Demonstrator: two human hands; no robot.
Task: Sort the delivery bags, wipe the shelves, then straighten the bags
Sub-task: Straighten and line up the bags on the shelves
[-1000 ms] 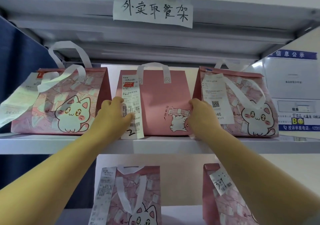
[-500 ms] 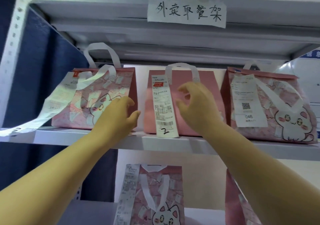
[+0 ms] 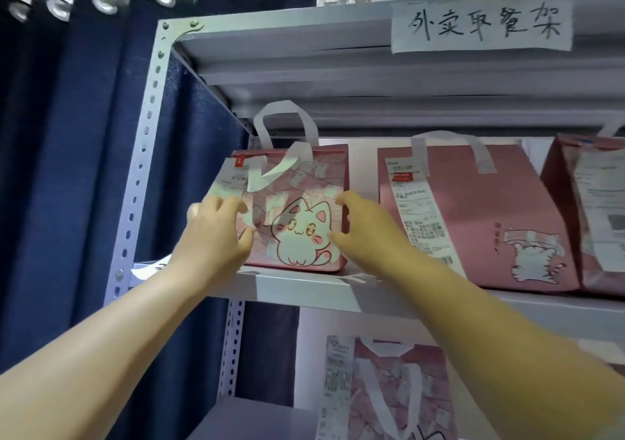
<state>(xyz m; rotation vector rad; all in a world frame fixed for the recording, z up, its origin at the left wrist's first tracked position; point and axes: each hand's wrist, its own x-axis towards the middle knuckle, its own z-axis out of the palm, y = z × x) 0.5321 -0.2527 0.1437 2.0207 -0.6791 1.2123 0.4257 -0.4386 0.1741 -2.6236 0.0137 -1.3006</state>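
Hands: two. The left hand [image 3: 216, 233] grasps the left side of the cat bag [image 3: 297, 209], fingers curled over its edge, thumb on the front. The right hand [image 3: 367, 233] grasps the right side in the same way.
Lower shelf [image 3: 257, 419]: grey board at 6 o'clock in view, carrying one pink bag, the lower bag [image 3: 406, 382], with a receipt hanging down its left side.
Middle shelf [image 3: 304, 287]: grey board, three bags standing upright in a row.
Bags counted: four in view, all pink with white handles.
Cat bag position: leftmost on the middle shelf, base on the board, cat print facing out.
Plain bag [image 3: 473, 209]: at 3 o'clock of the cat bag, just beside it, apart, one receipt on its front.
End bag [image 3: 558, 182]: at 3 o'clock again, cut by the frame edge, close against the plain bag.
Frame: one perforated grey upright [image 3: 142, 155] at 9 o'clock of the cat bag.
Sign [image 3: 480, 27]: one handwritten paper label on the top shelf edge, 1 o'clock.
Room: dark blue eyelet curtain [image 3: 67, 169] behind and to 9 o'clock; white wall behind the bags.
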